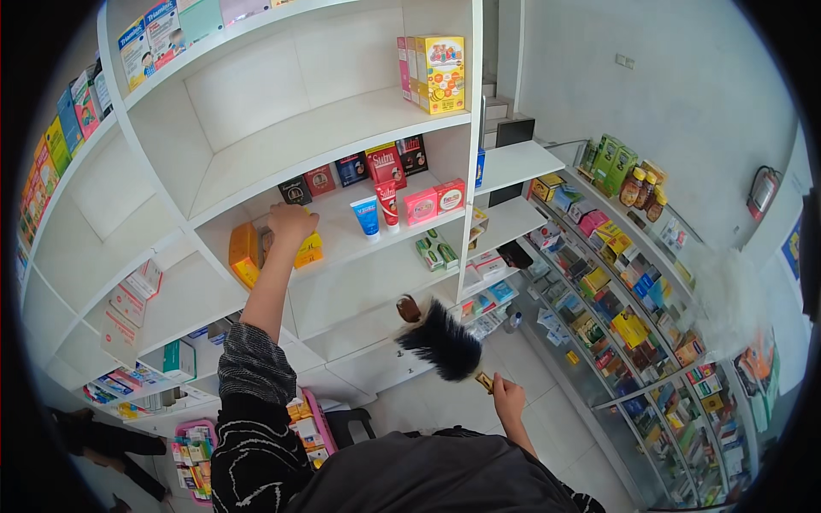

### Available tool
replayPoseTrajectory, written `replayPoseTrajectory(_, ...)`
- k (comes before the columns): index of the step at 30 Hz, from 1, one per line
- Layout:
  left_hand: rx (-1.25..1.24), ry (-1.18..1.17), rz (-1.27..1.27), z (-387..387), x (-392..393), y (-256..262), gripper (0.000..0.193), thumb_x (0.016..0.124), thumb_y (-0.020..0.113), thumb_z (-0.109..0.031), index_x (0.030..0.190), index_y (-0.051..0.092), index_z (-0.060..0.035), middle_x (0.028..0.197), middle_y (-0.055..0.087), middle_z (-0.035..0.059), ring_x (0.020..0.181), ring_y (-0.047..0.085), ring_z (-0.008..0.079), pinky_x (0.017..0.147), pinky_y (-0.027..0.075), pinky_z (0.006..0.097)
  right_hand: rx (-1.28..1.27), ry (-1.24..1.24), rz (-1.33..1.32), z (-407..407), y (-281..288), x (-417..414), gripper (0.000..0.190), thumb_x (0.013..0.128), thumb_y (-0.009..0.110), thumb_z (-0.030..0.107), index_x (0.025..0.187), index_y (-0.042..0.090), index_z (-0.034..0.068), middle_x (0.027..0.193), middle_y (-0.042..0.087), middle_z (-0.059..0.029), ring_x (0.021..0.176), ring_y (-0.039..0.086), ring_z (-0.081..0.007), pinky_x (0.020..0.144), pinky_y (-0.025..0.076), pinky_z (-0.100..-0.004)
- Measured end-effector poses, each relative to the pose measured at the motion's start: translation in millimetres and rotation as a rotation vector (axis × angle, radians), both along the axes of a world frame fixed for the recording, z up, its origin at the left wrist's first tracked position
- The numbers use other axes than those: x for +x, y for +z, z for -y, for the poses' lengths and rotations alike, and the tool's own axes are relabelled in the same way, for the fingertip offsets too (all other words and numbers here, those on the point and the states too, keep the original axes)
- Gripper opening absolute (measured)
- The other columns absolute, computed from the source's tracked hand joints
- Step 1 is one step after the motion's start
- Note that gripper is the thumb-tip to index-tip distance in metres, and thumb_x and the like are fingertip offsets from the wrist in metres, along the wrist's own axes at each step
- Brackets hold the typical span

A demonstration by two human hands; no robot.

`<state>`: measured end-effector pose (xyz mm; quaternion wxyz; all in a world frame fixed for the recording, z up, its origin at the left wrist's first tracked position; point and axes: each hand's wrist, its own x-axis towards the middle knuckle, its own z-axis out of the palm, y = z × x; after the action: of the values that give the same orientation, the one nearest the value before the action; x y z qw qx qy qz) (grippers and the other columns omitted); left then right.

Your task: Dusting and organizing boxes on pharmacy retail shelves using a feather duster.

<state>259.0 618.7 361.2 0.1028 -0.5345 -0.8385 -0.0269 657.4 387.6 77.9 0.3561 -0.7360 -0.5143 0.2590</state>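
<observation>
My left hand (292,224) reaches onto a middle shelf of a white shelving unit, among small boxes; its fingertips are hard to make out, so its hold is unclear. To its left stands an orange-yellow box (244,253), and a yellow box (309,250) sits just to its right. Behind it lean a black Sutra-type small box (295,191) and a red box (321,179). Farther right stand a blue-and-white tube (366,218) and a red tube (387,206). My right hand (508,399), low in front of me, grips the handle of a feather duster (442,340) with dark bristles.
Pink and red boxes (435,201) stand at the shelf's right end, green-and-white boxes (437,249) one shelf below. A glass display counter (593,404) with many packages runs along the right. Pink baskets (318,417) of boxes stand on the floor, near a dark stool (351,426). A person's dark-clothed legs (128,449) show lower left.
</observation>
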Motion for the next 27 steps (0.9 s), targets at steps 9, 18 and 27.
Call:
replayPoseTrajectory(9, -0.038, -0.076, -0.016, -1.1, -7.9, 1.2, 0.045, 0.074, 0.057, -0.04, 0.098, 0.066, -0.0037, 0.106, 0.06, 0.0134, 0.106, 0.051, 0.0296, 0.084, 0.045, 0.041, 0.009, 0.039, -0.009, -2.3, -5.5, -10.9, 0.047, 0.087, 0.048, 0.042, 0.068, 0.066, 0.003, 0.048, 0.052, -0.0127, 0.045, 0.053, -0.0228, 0.05, 0.04, -0.0353)
replayPoseTrajectory(18, 0.027, -0.095, -0.043, 26.3, -10.2, -4.7, 0.046, 0.077, 0.056, -0.044, 0.096, 0.066, -0.0037, 0.107, 0.059, 0.0127, 0.106, 0.05, 0.0284, 0.085, 0.041, 0.046, -0.062, 0.164, 0.042, 12.5, -8.3, -33.8, 0.046, 0.088, 0.046, 0.042, 0.068, 0.066, 0.006, 0.053, 0.055, -0.0154, 0.051, 0.055, -0.0325, 0.051, 0.041, -0.0401)
replayPoseTrajectory(27, 0.609, -0.886, 0.432, 212.4, -36.5, -72.2, 0.024, 0.073, 0.059, -0.004, 0.097, 0.063, -0.0029, 0.084, 0.061, 0.0116, 0.074, 0.057, 0.0251, 0.069, 0.045, 0.0316, -0.208, 0.239, 0.023, 11.6, -16.5, -62.6, 0.045, 0.088, 0.049, 0.04, 0.075, 0.065, 0.0, 0.053, 0.053, -0.0168, 0.047, 0.049, -0.022, 0.051, 0.038, -0.0369)
